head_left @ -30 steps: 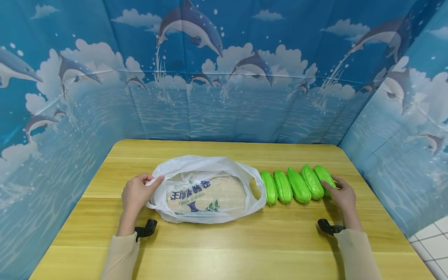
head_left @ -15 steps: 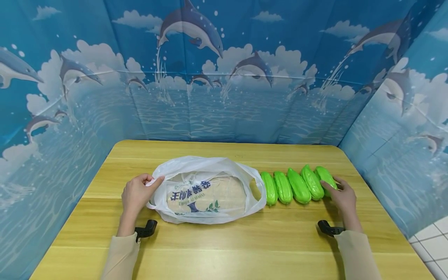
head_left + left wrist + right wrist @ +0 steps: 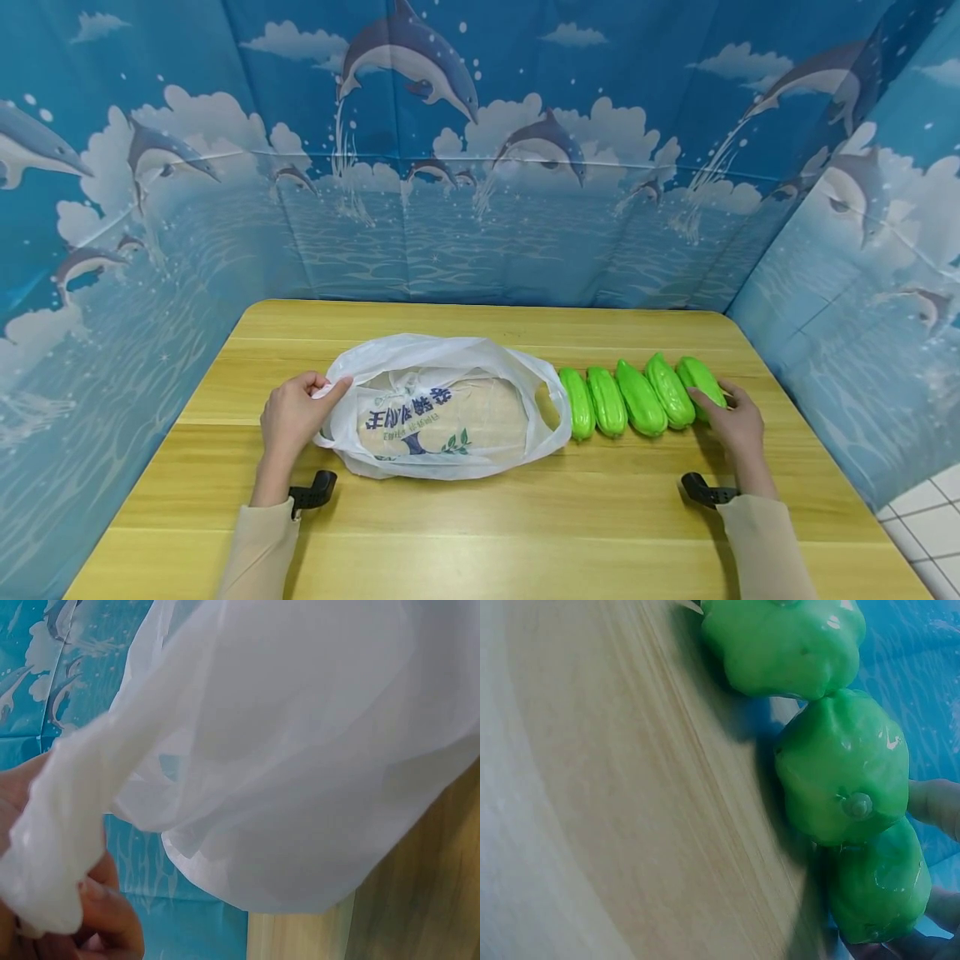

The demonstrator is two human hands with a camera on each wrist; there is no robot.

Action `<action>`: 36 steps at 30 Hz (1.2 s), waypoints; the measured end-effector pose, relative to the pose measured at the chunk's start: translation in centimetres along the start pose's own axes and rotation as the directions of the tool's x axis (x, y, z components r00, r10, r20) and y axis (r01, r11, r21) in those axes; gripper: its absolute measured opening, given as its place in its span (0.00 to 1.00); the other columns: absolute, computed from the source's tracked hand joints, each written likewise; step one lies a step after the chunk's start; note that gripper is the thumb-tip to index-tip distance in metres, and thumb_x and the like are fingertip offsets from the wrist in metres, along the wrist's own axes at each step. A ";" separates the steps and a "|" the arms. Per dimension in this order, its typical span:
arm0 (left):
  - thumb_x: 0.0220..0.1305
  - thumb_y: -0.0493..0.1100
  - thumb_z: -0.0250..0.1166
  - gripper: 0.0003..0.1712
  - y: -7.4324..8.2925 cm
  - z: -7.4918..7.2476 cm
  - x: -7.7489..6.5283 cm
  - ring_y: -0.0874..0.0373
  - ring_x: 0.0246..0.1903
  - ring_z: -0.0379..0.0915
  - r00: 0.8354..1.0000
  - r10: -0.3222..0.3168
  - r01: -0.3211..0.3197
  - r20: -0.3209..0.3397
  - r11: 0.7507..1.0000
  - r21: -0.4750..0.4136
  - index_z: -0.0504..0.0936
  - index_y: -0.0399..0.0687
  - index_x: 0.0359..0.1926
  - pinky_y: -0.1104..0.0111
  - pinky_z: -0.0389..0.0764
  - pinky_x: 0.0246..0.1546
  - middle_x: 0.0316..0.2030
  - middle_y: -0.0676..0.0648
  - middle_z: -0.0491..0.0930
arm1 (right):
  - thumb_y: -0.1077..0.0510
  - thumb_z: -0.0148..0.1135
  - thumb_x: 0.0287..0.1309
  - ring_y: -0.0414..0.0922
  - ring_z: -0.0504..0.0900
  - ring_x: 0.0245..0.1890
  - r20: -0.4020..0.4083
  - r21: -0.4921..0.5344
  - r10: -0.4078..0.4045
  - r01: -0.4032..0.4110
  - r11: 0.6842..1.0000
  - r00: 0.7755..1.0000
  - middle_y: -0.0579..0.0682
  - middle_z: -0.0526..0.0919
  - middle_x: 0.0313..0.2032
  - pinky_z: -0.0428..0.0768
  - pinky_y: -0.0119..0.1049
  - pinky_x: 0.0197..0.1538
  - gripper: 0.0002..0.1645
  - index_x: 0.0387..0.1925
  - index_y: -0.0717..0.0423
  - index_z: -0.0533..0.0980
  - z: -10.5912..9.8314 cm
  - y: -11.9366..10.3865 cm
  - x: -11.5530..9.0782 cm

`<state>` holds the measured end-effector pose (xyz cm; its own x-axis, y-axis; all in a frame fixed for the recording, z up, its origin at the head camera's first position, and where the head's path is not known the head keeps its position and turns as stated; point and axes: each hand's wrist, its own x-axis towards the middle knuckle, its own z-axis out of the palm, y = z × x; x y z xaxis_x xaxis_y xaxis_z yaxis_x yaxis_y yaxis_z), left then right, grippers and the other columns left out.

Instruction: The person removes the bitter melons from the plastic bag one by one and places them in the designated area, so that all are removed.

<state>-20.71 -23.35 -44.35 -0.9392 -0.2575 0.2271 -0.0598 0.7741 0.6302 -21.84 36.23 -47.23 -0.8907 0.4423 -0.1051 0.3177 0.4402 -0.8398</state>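
A white plastic bag (image 3: 450,348) lies on the table with its mouth spread. Inside it is a cream cloth-like bundle (image 3: 480,412) with dark printed characters and green leaves. My left hand (image 3: 295,412) pinches the bag's left handle; the left wrist view shows the bunched white plastic (image 3: 64,817) between thumb and fingers. To the bag's right, several glossy, ridged green gourds (image 3: 640,398) lie side by side. My right hand (image 3: 735,417) holds the rightmost gourd (image 3: 697,385), thumb on top and fingers along its right side. Its fingertips are partly hidden.
A wooden table (image 3: 487,533) bears everything. Behind and beside it hangs a blue dolphin-print curtain (image 3: 480,242). The bag's right handle (image 3: 553,407) reaches close to the leftmost gourd (image 3: 576,404). White floor tiles (image 3: 918,517) show at the lower right.
The rightmost gourd has shifted very slightly to the right with my right hand. My left hand and the bag look unmoved.
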 end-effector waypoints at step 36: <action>0.54 0.70 0.62 0.29 0.0 0.0 0.0 0.54 0.18 0.65 1.000 -0.003 0.003 0.009 1.000 0.003 0.79 0.49 0.27 0.64 0.61 0.18 0.16 0.50 0.68 | 0.33 0.49 0.61 0.67 0.57 0.61 0.027 0.008 0.002 -0.003 1.000 1.000 0.74 0.53 0.65 0.65 0.57 0.52 0.53 0.72 0.64 0.45 0.1 0.2 -0.1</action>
<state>-20.69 -23.35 -44.31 -0.9421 -0.2546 0.2183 -0.0638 0.7751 0.6286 -21.67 36.23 -47.43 -0.8983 0.4221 -0.1215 0.3176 0.4330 -0.8436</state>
